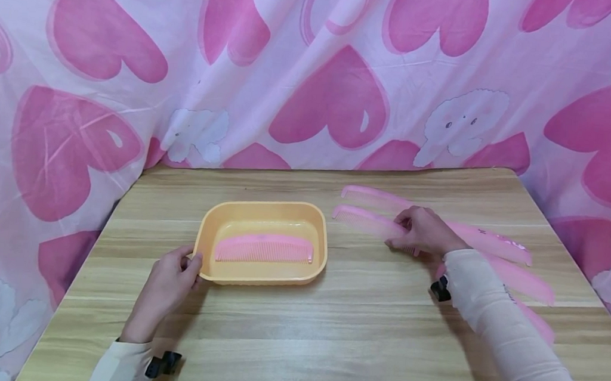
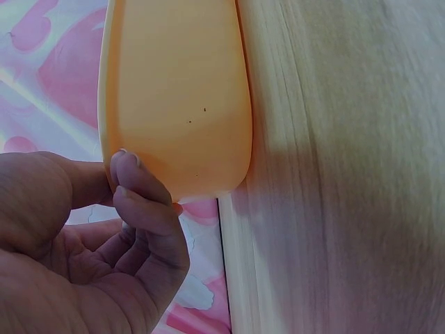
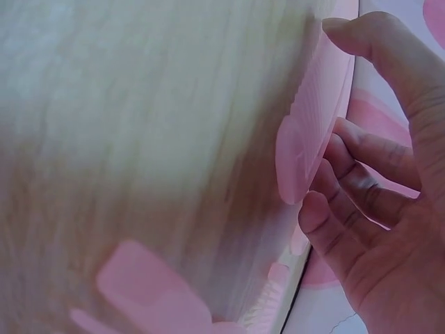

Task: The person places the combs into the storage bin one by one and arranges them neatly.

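My left hand (image 1: 171, 278) grips the left end of a shallow yellow plastic tray (image 1: 263, 277), fingers curled at its rim. The tray's outer side (image 2: 181, 90) fills the upper left wrist view. Inside the tray lies one pink comb (image 1: 264, 249), teeth toward me. To the right, my right hand (image 1: 423, 229) pinches another pink comb (image 1: 359, 218) near its right end. In the right wrist view the thumb is on one side of this comb (image 3: 323, 90) and the fingers are on the other. Behind it lies a further pink comb (image 1: 375, 194), partly hidden by the hand.
More pink combs lie on the wooden table (image 1: 336, 348), partly under my right forearm: a printed comb (image 1: 495, 242), a plain comb (image 1: 525, 279) and a nearer comb (image 1: 537, 322). A pink heart-patterned cloth (image 1: 328, 102) hangs behind the table and at both sides.
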Tool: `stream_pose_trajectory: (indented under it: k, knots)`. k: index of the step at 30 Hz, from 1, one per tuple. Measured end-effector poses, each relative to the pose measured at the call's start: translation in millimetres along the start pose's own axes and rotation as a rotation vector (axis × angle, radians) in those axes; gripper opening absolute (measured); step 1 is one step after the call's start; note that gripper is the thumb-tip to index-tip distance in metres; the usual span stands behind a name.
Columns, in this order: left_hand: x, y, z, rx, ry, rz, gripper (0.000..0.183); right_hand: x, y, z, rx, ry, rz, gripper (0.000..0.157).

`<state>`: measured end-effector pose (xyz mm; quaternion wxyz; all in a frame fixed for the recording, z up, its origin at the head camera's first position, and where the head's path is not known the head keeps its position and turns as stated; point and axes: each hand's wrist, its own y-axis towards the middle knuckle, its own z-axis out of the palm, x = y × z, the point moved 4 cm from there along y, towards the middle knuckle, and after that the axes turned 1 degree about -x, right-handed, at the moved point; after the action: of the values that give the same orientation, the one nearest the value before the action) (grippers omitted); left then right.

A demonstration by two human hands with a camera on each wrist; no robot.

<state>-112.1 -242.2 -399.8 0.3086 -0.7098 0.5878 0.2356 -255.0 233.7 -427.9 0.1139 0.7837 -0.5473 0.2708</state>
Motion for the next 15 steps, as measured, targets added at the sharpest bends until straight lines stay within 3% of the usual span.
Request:
stream_pose_trajectory:
  k: [9,15]
  knots:
    - [0.8,-0.2,0.4,0.01,0.0,-0.019,0.041,3.7,1.6,-8.0,-0.033,-0.024,0.019,0.057]
    - [0.5,0.6,0.5,0.006,0.007,-0.02,0.041,11.0,1.8,-14.9,-0.04,0.021,0.032,0.053]
